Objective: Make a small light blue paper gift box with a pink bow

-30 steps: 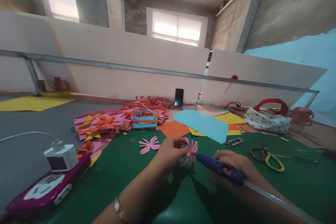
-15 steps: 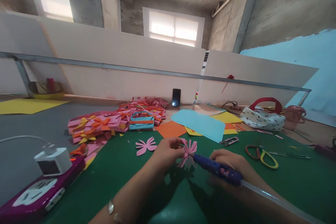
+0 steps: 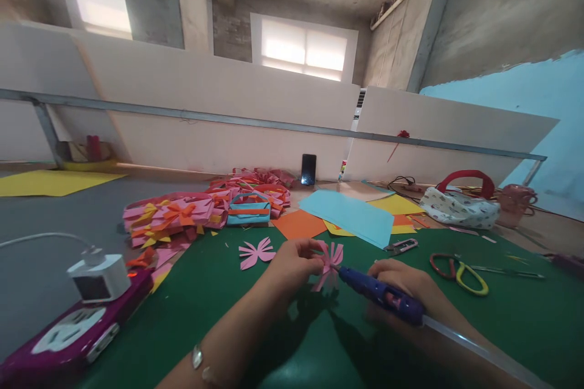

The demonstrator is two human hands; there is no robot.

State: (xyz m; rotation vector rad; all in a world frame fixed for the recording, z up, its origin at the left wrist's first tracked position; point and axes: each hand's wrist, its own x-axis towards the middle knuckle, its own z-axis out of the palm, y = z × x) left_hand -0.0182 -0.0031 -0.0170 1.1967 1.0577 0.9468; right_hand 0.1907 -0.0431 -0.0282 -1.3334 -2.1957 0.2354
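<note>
Between the fingertips of my left hand (image 3: 294, 264) is a pink paper cutout (image 3: 335, 255) with narrow petal-like strips, held above the green mat. My right hand (image 3: 406, 282) is wrapped round a blue glue gun (image 3: 381, 295), and a long clear glue stick (image 3: 465, 334) runs out of its back end. The nozzle points at the middle of the cutout; whether it touches the paper I cannot tell. A second pink cutout (image 3: 257, 253), shaped like a bow, lies flat on the mat left of my left hand.
Scissors (image 3: 456, 273) and thread snips (image 3: 402, 247) lie to the right. Behind are blue paper sheets (image 3: 349, 216), a small blue paper bag (image 3: 249, 213) and a pile of pink paper pieces (image 3: 182, 216). A purple power strip (image 3: 91, 328) with a white charger (image 3: 100, 278) sits at left.
The whole view has shifted slightly, so things appear a little further right. Both hands keep their grips, with the nozzle still at the middle of the pink paper cutout.
</note>
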